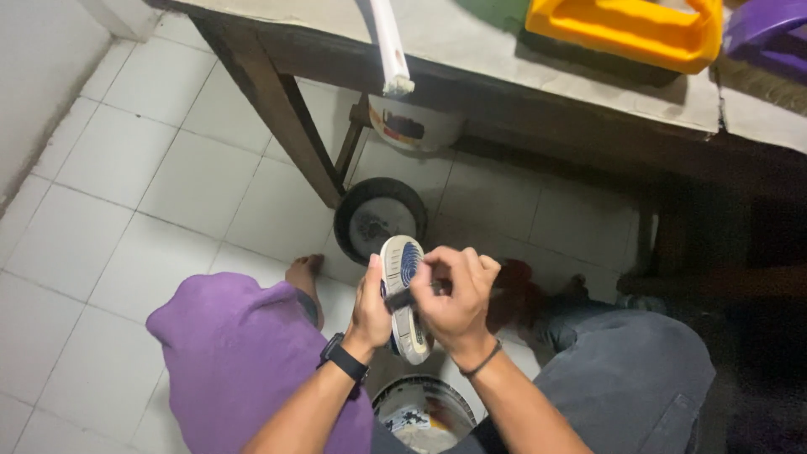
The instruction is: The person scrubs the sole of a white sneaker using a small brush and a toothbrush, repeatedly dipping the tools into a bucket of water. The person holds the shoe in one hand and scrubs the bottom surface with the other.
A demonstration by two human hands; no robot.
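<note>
One shoe (404, 296), white with a dark patterned sole turned up toward the camera, sits between two hands above the white tiled floor (126, 193). The left hand (371, 313) closes its fingers (376, 267) around the shoe's side, gripping it firmly; one black watch (344, 357) rings that wrist. The right hand (458, 301) curls its fingers (467, 262) tight around one small dark tool (402, 298) pressed against the sole; what the tool is cannot be told. One purple cloth (235, 353) covers the left knee. Three round containers show: one under the tabletop (504, 50), one dark-rimmed on the floor ahead, one below the hands. On the tabletop stand one yellow tray (626, 29) and one purple object (769, 29).
</note>
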